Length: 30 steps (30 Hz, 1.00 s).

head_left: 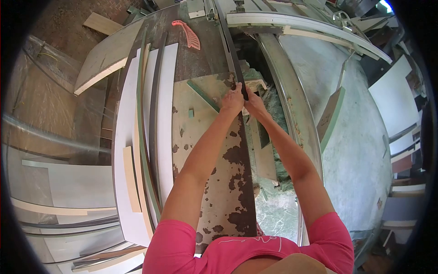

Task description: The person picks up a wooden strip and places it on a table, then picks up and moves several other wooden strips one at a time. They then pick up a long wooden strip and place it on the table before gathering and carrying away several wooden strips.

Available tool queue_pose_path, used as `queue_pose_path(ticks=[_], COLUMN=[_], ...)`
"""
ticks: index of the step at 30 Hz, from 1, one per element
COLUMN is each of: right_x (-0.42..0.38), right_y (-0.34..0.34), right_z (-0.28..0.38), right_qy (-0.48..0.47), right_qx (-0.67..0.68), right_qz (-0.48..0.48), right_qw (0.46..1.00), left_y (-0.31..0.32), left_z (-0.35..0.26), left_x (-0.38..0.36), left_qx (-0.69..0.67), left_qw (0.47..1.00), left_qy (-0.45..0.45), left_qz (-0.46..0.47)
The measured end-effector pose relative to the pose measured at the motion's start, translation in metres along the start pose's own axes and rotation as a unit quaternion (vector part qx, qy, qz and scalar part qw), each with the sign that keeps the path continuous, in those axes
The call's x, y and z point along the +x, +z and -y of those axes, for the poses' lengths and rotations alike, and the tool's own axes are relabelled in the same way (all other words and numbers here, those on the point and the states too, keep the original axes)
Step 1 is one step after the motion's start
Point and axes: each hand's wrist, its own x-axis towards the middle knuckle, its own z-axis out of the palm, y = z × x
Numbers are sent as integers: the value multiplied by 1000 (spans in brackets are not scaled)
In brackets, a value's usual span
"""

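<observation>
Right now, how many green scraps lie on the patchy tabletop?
2: a narrow strip left of the left hand, and a small square beside it. The arms may hide more.

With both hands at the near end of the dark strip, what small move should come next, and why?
Probably ease the dark strip slightly forward, in line with its length. The left hand and right hand meet at its near end, and it stretches away from the person, beyond the mottled surface.
</observation>
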Motion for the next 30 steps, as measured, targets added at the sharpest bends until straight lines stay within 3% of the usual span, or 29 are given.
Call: queue_pose_path(ticks=[5, 8, 14, 19, 26, 30], right_x=[7, 8, 22, 19, 13, 16], right_y=[0, -8, 6, 1, 12, 7], right_z=[1, 10, -9, -4, -14, -9], right_qy=[-35, 23, -66, -25, -90, -56], right_qx=[16, 2, -22, -55, -13, -18], right_qz=[-15, 24, -53, 9, -31, 5], right_qw=[999, 999, 996, 998, 995, 998], left_y=[3, 5, -1, 0, 8, 10], left_z=[7, 9, 10, 11, 15, 19], left_x=[8, 13, 13, 13, 16, 17], left_qx=[-43, -54, -48, -46, -18, -35], left_qw=[999, 999, 999, 999, 999, 998], left_qy=[-1, -3, 1, -4, 19, 26], left_qz=[-6, -8, -15, -5, -34, -40])
